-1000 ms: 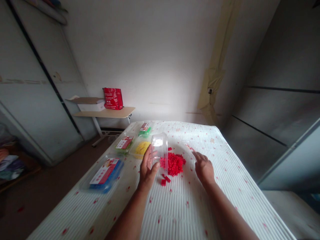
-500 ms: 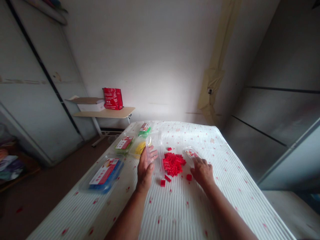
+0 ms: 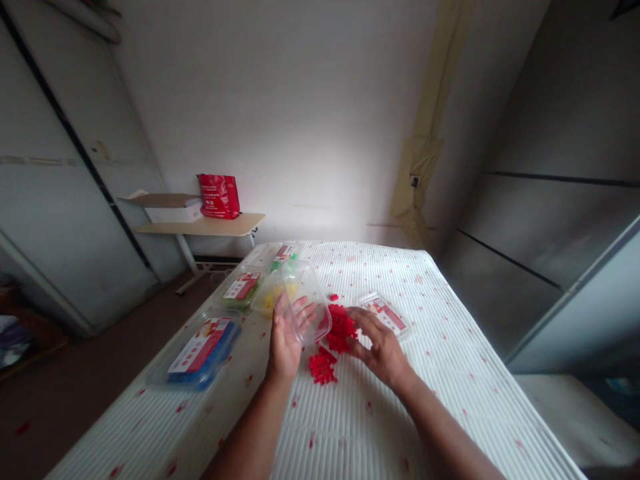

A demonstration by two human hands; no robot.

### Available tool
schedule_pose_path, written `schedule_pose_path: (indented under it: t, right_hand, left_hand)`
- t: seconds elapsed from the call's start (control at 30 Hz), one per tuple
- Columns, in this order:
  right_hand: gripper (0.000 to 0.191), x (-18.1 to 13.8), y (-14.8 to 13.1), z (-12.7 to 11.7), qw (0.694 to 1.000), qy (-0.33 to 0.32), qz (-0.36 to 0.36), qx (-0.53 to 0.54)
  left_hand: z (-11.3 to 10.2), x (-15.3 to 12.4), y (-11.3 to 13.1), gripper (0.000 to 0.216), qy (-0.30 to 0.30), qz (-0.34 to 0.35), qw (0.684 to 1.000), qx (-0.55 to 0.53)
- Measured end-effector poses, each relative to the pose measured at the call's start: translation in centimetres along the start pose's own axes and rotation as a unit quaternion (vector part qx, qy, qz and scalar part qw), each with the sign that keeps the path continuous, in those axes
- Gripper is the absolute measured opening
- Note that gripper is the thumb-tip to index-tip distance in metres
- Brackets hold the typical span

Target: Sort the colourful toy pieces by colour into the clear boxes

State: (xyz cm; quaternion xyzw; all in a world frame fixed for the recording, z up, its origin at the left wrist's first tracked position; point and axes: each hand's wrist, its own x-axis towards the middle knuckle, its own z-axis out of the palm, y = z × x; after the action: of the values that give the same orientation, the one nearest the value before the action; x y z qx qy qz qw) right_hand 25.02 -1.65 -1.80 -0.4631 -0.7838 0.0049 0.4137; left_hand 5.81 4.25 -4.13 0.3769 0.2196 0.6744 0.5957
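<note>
On the white ribbed cloth (image 3: 380, 427), a heap of red plastic pieces (image 3: 340, 328) lies between a flat clear plastic lid (image 3: 384, 313), right, and a yellow-filled clear plastic tub (image 3: 266, 303), left. Farther left sits a blue-filled clear plastic box (image 3: 197, 350), with a green-filled clear plastic box (image 3: 243, 288) behind it (a red glossy bag (image 3: 220, 197) stands beyond, on a wooden side table (image 3: 227, 225)).

Single head-worn camera: positioned above the near side of the covered table (image 3: 340, 440), facing forward and down toward its far edge and the wall (image 3: 300, 100) beyond; table close, wall farther off; both far corners within the field
</note>
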Motion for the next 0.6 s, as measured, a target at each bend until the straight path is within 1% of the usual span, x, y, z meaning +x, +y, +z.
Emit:
schedule_pose_path:
  t: [0.07,0.13,0.27,0.33,0.4,0.47,0.5,0.57,0.6]
  right_hand:
    - [0.045,0.1,-1.5,0.3,0.999,-0.022,-0.012,0.033]
    - [0.044,0.1,-2.4,0.5,0.998,-0.036,0.009,0.056]
    - [0.029,0.2,-2.8,0.6,0.989,-0.036,0.065,0.131]
    - [0.021,0.2,-2.9,0.5,0.983,-0.041,0.068,0.164]
    - [0.018,0.4,-2.8,0.4,0.981,-0.039,0.061,0.179]
    - [0.017,0.7,-2.2,-0.1,0.983,-0.019,0.064,0.169]
    - [0.017,1.0,-1.5,-0.6,0.985,0.001,0.076,0.153]
    - [0.018,1.5,0.5,-1.9,0.986,0.051,0.120,0.100]
    - [0.018,1.7,2.0,-2.8,0.983,0.075,0.154,0.067]
  left_hand:
    - [0.5,-0.3,-0.1,0.072,-0.004,-0.031,0.999,-0.020]
    - [1.0,-0.6,-0.2,0.072,-0.011,-0.053,0.998,-0.033]
    - [1.8,-1.2,-0.3,0.073,-0.034,-0.073,0.995,-0.059]
    - [2.0,-1.4,-0.4,0.073,-0.046,-0.092,0.992,-0.073]
    - [2.0,-1.4,-0.7,0.074,-0.054,-0.110,0.990,-0.070]
    - [1.8,-1.3,-0.9,0.076,-0.049,-0.107,0.992,-0.035]
    - [1.6,-1.2,-1.0,0.076,-0.041,-0.096,0.995,-0.003]
    - [1.2,-0.9,-1.0,0.071,-0.017,-0.057,0.995,0.081]
    - [0.9,-0.7,-0.9,0.066,-0.004,-0.035,0.992,0.124]
